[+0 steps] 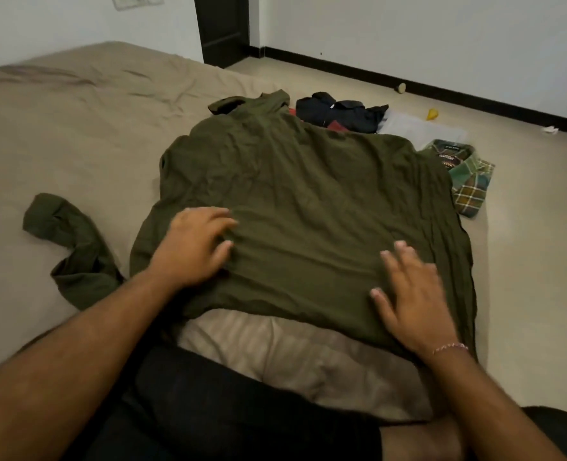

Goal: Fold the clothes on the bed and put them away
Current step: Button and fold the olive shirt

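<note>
Both hands lie flat with fingers spread, holding nothing: the left hand point(194, 247) and right hand point(412, 294) press the olive shirt point(308, 201), spread beneath them on the bed point(75, 128).

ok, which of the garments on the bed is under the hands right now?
The olive green shirt, spread flat, with the left hand and right hand resting on it. The plaid shirt and dark clothes lie untouched at the bed's far edge.

Olive-green shirt point(295, 207) lies spread flat and wrinkled on the bed point(75, 128), collar at the far end, one sleeve trailing out left. Beyond it, a dark garment point(338, 114) in a heap; just right, a folded green plaid shirt point(468, 181).
</note>
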Demonstrator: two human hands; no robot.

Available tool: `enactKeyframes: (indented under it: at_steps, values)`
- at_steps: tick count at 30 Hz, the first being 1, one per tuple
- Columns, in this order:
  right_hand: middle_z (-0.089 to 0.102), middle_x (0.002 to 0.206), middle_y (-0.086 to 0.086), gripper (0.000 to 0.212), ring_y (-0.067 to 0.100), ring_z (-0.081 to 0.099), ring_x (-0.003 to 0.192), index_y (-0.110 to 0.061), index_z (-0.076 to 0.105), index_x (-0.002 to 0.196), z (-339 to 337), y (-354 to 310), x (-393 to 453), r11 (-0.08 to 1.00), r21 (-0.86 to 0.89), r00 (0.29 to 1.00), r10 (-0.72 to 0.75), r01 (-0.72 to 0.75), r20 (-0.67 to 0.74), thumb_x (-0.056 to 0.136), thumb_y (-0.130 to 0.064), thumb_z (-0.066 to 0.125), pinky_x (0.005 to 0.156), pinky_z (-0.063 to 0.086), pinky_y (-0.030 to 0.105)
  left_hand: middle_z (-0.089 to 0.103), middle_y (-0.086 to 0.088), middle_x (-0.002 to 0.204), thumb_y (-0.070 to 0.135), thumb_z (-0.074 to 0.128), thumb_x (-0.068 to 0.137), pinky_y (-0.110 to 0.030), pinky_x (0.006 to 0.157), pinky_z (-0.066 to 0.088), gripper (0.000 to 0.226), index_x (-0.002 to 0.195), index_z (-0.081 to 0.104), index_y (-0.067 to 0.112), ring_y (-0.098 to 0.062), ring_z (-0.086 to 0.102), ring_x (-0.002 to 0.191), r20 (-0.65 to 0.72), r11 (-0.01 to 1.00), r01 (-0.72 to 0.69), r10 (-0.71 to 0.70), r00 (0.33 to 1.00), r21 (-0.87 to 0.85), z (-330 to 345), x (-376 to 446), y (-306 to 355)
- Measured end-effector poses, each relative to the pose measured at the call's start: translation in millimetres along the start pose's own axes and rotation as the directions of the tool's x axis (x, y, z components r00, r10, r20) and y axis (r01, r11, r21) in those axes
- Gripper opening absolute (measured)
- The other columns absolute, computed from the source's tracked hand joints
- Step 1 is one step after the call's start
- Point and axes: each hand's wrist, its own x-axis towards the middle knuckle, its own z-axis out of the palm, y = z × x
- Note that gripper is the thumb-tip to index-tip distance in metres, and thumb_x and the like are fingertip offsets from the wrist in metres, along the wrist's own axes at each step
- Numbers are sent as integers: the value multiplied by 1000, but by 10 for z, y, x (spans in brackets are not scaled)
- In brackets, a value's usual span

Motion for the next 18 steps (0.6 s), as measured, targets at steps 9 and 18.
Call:
enactKeyframes:
  at_steps: [9,18]
  values:
    - [-18,164,-27,88,0,-11,154,-49,-1,161,-58,-239,-234,979,-58,836,-134,194,532,85,-53,45,127,9,57,42,6,156,43,49,95,-42,109,42,79,164,11,33,-17,43,140,570,955,-159,-13,822,251,-174,-351,389]
    - [66,111,-43,76,-16,60,113,-67,69,99,-543,712,-277,950,279,934,33,-140,357,81,6,73,106,49,28,72,4,107,22,58,88,-35,82,56,37,119,67,41,-19,69,96,493,881,234,-431,755,412,-963,-466,-619]
